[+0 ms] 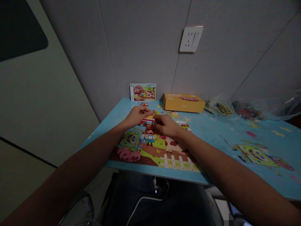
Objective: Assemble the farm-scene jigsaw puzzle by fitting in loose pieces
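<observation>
A farm-scene jigsaw puzzle (156,150) lies on the blue cartoon-printed tabletop, its front part joined up with a white fence, a cow and a farmer. Over its far part my left hand (139,115) is closed, fingertips drawn together. My right hand (166,125) is closed too, close beside the left, with thumb and fingers bent in a pinch at the puzzle's upper middle. A small brownish bit shows between the two hands' fingertips; what each hand pinches is too small to name. Beyond the left hand lies a loose red puzzle piece (144,104).
A picture card (144,92) of the farm scene leans on the wall behind the puzzle. Right of it sits a yellow box (184,103). Clear plastic bags (223,108) with contents lie at the back right. A white cable (143,198) hangs over my lap.
</observation>
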{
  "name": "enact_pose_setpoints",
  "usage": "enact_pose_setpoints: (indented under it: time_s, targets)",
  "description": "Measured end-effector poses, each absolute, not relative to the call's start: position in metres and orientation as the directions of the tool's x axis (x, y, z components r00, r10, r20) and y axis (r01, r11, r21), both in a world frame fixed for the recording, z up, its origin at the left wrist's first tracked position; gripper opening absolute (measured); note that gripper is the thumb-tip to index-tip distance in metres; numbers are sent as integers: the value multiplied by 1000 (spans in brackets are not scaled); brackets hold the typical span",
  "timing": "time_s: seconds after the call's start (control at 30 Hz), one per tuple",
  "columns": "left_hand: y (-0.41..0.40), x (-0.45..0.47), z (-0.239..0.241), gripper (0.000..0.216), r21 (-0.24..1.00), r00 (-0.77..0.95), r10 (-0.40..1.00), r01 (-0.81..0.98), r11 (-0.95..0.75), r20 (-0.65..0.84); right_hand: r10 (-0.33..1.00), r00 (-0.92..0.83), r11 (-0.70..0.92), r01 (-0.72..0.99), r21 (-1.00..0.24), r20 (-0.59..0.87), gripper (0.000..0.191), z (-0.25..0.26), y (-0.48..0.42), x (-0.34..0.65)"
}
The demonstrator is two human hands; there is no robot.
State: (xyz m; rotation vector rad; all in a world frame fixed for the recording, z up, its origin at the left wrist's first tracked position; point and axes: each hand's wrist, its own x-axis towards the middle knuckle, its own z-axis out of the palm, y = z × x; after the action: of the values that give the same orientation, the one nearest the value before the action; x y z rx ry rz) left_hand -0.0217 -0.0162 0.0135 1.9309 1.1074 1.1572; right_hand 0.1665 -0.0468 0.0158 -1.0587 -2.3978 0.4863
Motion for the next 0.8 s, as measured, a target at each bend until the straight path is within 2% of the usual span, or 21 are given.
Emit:
enact_pose_setpoints:
  time_s: [0.17, 0.4, 0.6, 0.73, 0.8]
  targets:
    - [-21, -20, 16, 29, 809, 301, 870, 337, -481, 392, 774, -569, 623, 606, -495, 278, 20, 17, -48, 165]
    - [-23, -20, 14, 31, 824, 414, 840, 290, -487, 351, 757, -549, 651, 587, -480, 355, 14, 7, -40, 166]
    - [-23, -20, 15, 27, 844, 438, 837, 263, -467, 327, 778, -532, 627, 618, -475, 334, 15, 10, -42, 165]
    - [-24, -20, 14, 26, 827, 479, 824, 298, -477, 303, 768, -554, 638, 626, -448, 320, 17, 11, -43, 165]
    - [-26, -21, 14, 26, 781, 526, 804, 365, -507, 277, 766, -566, 641, 643, -419, 305, 23, 12, -43, 165]
